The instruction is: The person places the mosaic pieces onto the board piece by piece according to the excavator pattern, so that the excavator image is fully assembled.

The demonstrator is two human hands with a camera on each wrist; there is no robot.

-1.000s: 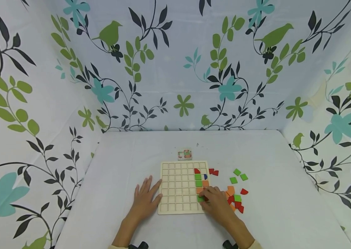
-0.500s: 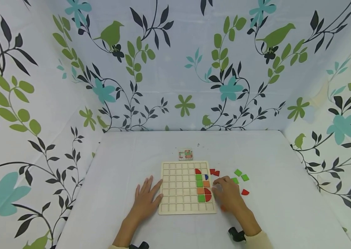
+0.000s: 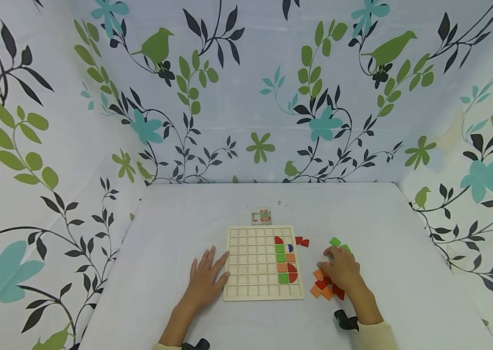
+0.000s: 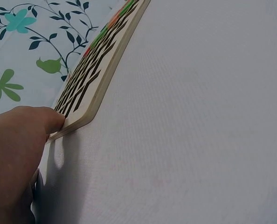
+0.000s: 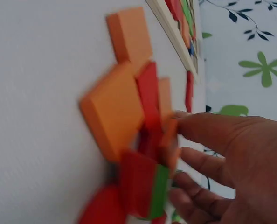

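Observation:
My left hand (image 3: 205, 278) lies spread at the left edge of a wooden grid board (image 3: 248, 290), its fingertips touching it. In the left wrist view the thumb (image 4: 47, 120) rests on the board's corner. Red, green, orange and blue tiles fill some cells at the board's right side. My right hand (image 3: 343, 267) is over a loose pile right of the board. In the right wrist view its bent, parted fingers reach an orange tile (image 5: 170, 142). Red pieces (image 5: 136, 184), a larger orange tile (image 5: 113, 109) and a green one (image 5: 159, 191) lie close by; blur hides exact contact.
A small printed card (image 3: 261, 216) lies beyond the board. Two or so red pieces (image 3: 302, 241) sit by the board's upper right corner, and green tiles (image 3: 335, 241) lie behind the right hand. A patterned cloth (image 3: 246, 97) hangs behind the white table (image 3: 176, 218).
My right hand has left the board's right side, where red quarter pieces now show in the cells, and moved right to the loose pile. The left hand has stayed in place.

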